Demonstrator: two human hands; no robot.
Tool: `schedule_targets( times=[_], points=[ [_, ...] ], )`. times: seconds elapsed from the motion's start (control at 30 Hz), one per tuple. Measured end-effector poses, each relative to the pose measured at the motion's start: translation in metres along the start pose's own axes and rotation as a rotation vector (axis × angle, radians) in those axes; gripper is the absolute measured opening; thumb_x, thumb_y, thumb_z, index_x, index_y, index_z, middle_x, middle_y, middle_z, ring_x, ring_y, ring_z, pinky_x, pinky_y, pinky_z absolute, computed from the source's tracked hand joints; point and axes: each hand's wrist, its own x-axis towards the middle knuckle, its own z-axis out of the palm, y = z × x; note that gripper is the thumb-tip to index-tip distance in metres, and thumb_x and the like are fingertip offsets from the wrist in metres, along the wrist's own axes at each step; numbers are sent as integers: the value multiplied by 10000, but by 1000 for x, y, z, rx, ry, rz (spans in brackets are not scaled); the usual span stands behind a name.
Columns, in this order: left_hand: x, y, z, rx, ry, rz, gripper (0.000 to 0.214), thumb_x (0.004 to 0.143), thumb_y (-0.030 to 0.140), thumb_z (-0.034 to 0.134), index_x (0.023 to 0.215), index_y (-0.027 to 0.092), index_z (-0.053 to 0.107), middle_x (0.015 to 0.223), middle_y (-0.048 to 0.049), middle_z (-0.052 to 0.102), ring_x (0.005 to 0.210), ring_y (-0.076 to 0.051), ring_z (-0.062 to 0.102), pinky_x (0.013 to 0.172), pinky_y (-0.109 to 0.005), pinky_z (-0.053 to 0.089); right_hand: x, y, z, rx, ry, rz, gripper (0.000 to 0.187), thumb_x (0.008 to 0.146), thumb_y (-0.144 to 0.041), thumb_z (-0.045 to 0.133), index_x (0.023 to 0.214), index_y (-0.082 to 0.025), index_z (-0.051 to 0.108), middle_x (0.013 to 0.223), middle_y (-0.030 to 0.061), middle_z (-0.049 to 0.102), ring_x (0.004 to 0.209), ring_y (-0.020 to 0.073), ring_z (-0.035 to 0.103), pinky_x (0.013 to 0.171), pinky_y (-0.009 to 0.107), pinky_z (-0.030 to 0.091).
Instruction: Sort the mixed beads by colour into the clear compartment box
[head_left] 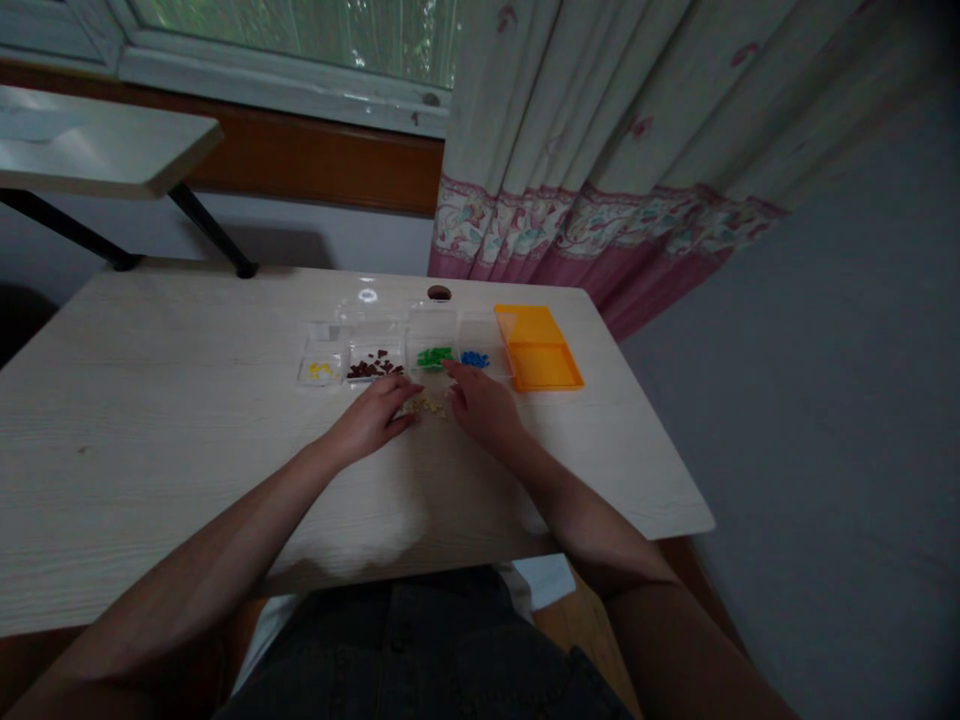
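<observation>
A small scatter of beige pieces (427, 405) lies on the table between my two hands. On its left side is my left hand (375, 415), fingers apart and curved around the pieces. My right hand (484, 403) is on the other side, its fingers stretched forward near the green pieces (434, 357). Those sit in a clear box, with blue pieces (474, 359) in the box to the right. Dark brown pieces (375, 368) fill part of a clear box ahead of my left hand. Farther left, a clear box holds a few yellow pieces (319, 370).
An open orange box (551, 365) stands at the right end of the row. The pale wooden table (187, 430) has a cable hole (439, 293) near its back edge. A raised shelf (105, 150) stands at the left, and a curtain (570, 200) hangs behind.
</observation>
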Motion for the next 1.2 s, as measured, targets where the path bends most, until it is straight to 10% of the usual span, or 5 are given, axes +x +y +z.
schedule_targets(
  times=[1.2],
  points=[
    [-3, 7, 0, 68, -32, 20, 379, 928, 336, 543, 1279, 193, 572, 1153, -122, 553, 1114, -255, 528, 983, -417, 461, 5, 12, 14, 214, 27, -226, 435, 857, -58, 444, 1265, -132, 576, 1172, 120, 658, 1046, 174, 620, 968, 339, 480]
  ],
)
